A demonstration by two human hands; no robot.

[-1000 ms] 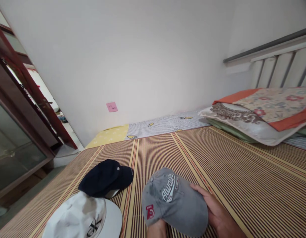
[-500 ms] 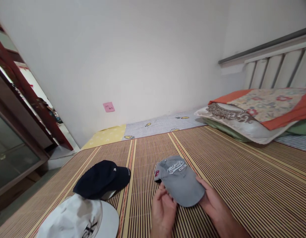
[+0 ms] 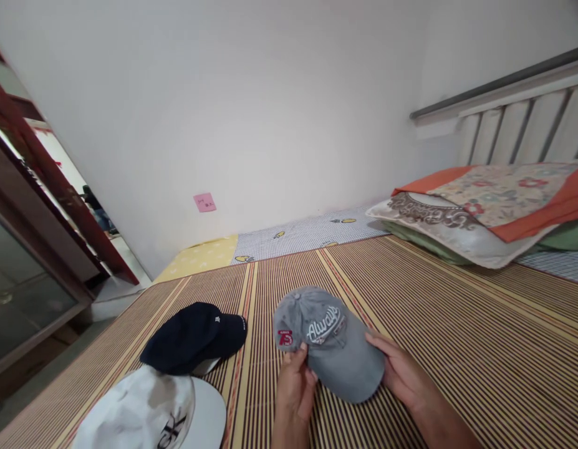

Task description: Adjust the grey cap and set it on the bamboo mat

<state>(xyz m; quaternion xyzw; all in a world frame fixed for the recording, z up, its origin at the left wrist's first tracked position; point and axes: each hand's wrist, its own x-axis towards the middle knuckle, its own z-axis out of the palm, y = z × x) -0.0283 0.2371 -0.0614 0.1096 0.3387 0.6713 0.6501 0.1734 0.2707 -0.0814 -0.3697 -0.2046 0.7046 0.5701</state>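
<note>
Between my two hands is a grey baseball cap (image 3: 326, 340) with white "Always" lettering on the front and a red patch on its side. My left hand (image 3: 295, 390) pinches the cap's near lower edge, where the crown meets the brim, thumb on top. On the brim's right edge, my right hand (image 3: 403, 368) grips with the thumb above and the other fingers hidden beneath. To the left lie a black baseball cap (image 3: 190, 337) and, closer to me, a white baseball cap (image 3: 134, 408) with black letters; the two touch or overlap.
A striped bamboo mat (image 3: 457, 349) covers the bed. Stacked pillows (image 3: 494, 206) lie at the right by a white slatted headboard (image 3: 522, 128). A pink note (image 3: 204, 202) is stuck on the wall behind. At the far left a doorway stands beside a glass-fronted cabinet (image 3: 27, 312).
The grey cap has moved slightly left and tilted, so its crown, lettering and red patch show more fully. My left hand has shifted left with it; the other caps stay put.
</note>
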